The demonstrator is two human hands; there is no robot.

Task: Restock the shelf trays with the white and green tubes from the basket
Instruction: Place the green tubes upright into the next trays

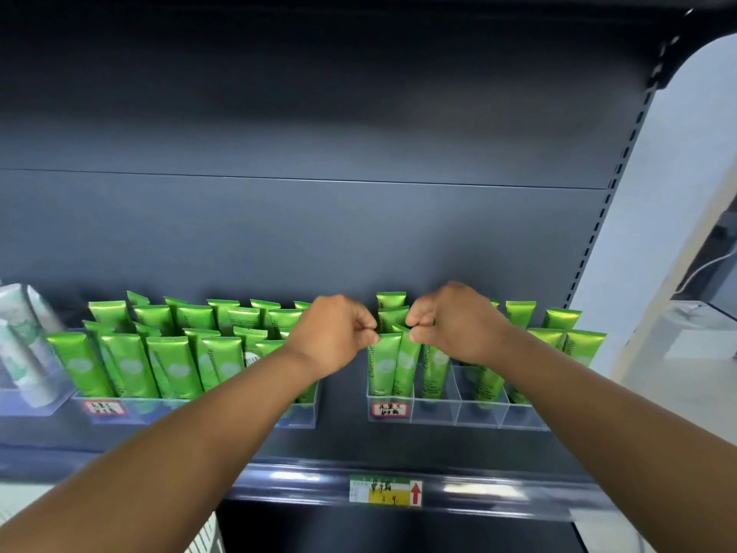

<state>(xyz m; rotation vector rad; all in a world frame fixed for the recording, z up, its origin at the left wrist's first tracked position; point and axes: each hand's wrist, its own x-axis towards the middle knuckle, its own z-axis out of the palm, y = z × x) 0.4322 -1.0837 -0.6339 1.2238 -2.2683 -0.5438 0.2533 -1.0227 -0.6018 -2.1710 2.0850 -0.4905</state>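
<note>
Head view: both hands are up at the shelf, meeting over the leftmost compartment of the right-hand clear tray (434,413). The left hand (333,333) comes in from the left and the right hand (454,325) from the right, with the standing green tubes between their fingertips. The front tube (383,363) in that compartment stands nearly upright, long axis vertical, crimped end at the top, with a second tube (406,363) leaning against it just to its right.

The left grip is curled, thumb and forefinger closed at the top left corner of the front tube; it looks like a pinch on the crimp. The right grip is likewise curled at the top of the neighbouring tubes, but blur and the fingers themselves hide exactly which tube it pinches.

The tubes lie directly below and between the two grips, so the coming move is probably straight down along the tubes' long axis, to seat them in the compartment. Neither hand is clearly nearer; the left sits on the front tube's own corner.

The compartments further right hold fewer tubes. The left tray (295,417) is packed with green tubes, and white tubes (24,345) stand at the far left. The basket is out of view.
</note>
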